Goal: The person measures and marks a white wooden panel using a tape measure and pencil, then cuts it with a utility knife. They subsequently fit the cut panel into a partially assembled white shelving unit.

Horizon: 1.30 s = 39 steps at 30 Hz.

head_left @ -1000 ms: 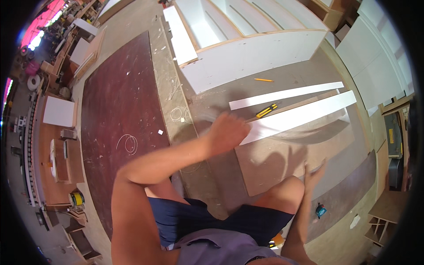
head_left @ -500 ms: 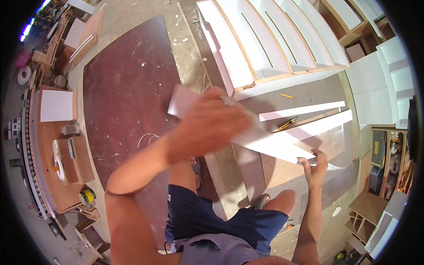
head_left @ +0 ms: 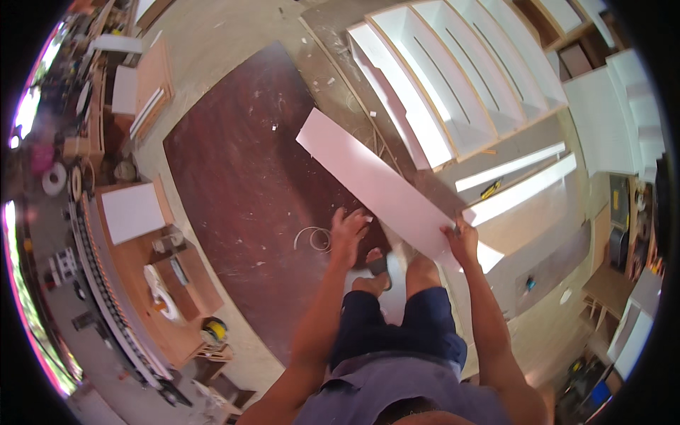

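Observation:
My right hand (head_left: pixel 464 242) is closed on the near edge of a long white board (head_left: pixel 386 188), thumb on its upper face. The board slants from that hand to the far left, its far end over a dark reddish-brown sheet (head_left: pixel 234 163). Left of the board, apart from it, is my left hand (head_left: pixel 347 232), with bent fingers. A small pale scrap (head_left: pixel 369 219) shows at its fingertips, too small to name more exactly. A loop of thin pale strip (head_left: pixel 312 239) lies on the brown sheet beside that hand.
A white shelf unit (head_left: pixel 453 78) lies at the far right. Near it are a narrow white strip (head_left: pixel 510 166), a wider white strip (head_left: pixel 528 190) and a yellow-and-black utility knife (head_left: pixel 490 189). A wooden workbench (head_left: pixel 163 276) with a yellow tape measure (head_left: pixel 213 331) stands at left.
My left hand has come off the board and moved down toward me. The board has tilted to show its broad face, still held by my right hand. My feet and view have shifted.

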Each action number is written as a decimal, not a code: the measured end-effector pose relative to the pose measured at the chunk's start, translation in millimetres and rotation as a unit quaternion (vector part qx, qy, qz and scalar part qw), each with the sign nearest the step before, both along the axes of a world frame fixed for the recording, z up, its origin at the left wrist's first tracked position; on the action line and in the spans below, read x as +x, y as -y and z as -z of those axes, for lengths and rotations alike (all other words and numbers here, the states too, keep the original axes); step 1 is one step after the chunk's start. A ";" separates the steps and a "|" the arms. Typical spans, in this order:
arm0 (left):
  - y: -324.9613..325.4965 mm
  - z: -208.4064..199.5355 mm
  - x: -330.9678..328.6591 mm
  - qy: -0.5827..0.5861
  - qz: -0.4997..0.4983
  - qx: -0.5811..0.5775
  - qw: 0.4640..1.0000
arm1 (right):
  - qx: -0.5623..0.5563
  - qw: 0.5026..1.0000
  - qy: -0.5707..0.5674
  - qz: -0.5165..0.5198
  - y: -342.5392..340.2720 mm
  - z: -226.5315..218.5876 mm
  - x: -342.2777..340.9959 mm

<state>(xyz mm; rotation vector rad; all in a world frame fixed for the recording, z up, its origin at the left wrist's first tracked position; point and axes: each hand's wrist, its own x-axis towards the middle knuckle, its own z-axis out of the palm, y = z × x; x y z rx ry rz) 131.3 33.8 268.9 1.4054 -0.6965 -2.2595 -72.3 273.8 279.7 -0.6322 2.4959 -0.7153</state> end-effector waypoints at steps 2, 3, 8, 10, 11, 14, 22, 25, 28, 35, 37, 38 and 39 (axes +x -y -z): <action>7.8 18.7 -33.5 -0.006 0.052 0.028 0.998 | -0.011 0.999 -0.037 0.005 21.7 8.6 -1.1; 18.5 27.8 -51.7 -0.005 0.087 0.024 0.996 | -0.015 1.000 -0.021 0.018 30.8 11.7 -4.3; 88.6 58.4 -114.1 0.045 0.129 0.031 0.990 | -0.010 0.998 -0.010 0.059 75.4 30.3 -45.2; 127.0 69.9 -136.2 0.058 0.116 0.024 0.991 | 0.038 0.989 0.099 0.103 85.1 42.3 -74.5; 147.6 72.5 -139.5 0.095 0.125 0.022 0.987 | 0.040 0.979 0.158 0.123 87.2 47.7 -80.7; 221.2 95.1 -180.8 0.131 0.135 0.013 0.982 | 0.027 0.979 0.162 0.119 96.3 73.3 -107.5; 368.5 147.3 -313.1 0.114 0.257 -0.052 0.958 | 0.096 0.958 0.106 0.250 168.8 130.5 -135.2; 401.2 189.0 -374.0 0.105 0.323 -0.062 0.938 | 0.179 0.942 -0.024 0.281 198.0 166.5 -146.5; 417.7 245.8 -429.0 0.105 0.361 -0.044 0.925 | 0.104 0.835 -0.165 0.515 226.2 204.8 -126.3; 432.4 293.2 -472.1 0.175 0.378 0.011 0.909 | -0.399 0.283 0.149 0.860 318.7 277.0 -80.0; 438.2 289.6 -479.7 0.175 0.345 0.027 0.922 | -0.485 0.245 0.106 0.833 322.4 290.4 -95.8; 440.8 288.0 -484.1 0.177 0.351 0.009 0.919 | -0.481 0.261 0.085 0.833 320.1 296.4 -107.6; 442.8 287.2 -489.1 0.178 0.356 -0.010 0.917 | -0.489 0.275 0.061 0.825 317.4 300.1 -117.5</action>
